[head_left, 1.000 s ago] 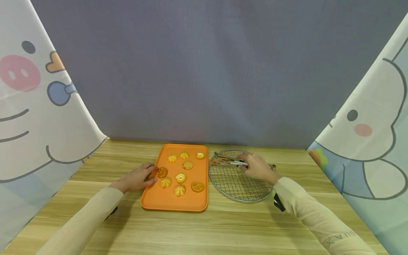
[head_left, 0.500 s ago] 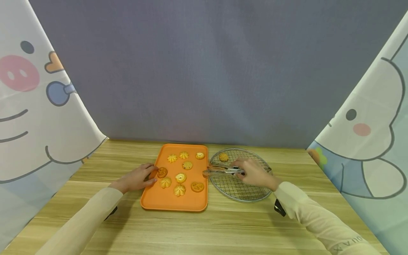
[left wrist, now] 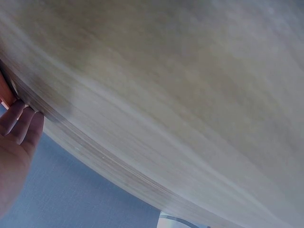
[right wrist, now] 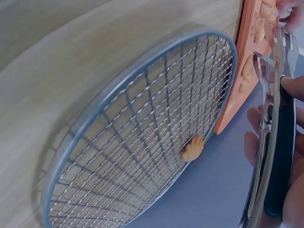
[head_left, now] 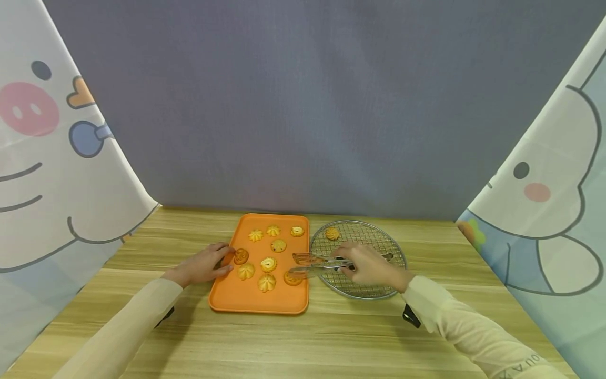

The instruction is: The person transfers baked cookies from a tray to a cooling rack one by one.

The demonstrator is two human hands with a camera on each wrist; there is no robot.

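My right hand (head_left: 366, 265) grips metal tongs (head_left: 326, 266) with dark handle grips. The tongs' jaws stand apart above the right part of an orange tray (head_left: 284, 304), over a round brown cookie (head_left: 293, 279) that they partly cover. Several golden cookies lie on the tray, among them a star-shaped cookie (head_left: 267, 282) and a cream-topped cookie (head_left: 268, 264). On a round wire rack (head_left: 364, 289) sits one swirl cookie (head_left: 332, 233), also in the right wrist view. My left hand (head_left: 203, 264) rests with its fingertips and thumb against the tray's left rim.
The tray and the rack stand side by side on a wooden table (head_left: 303, 347). A grey cloth (head_left: 303, 105) hangs along the table's back edge. Printed cartoon curtains (head_left: 558, 237) close off both sides.
The tongs have let go of the swirl cookie, which lies at the rack's upper left. My right hand has carried the tongs left and nearer, over the tray. My left hand has stayed put.
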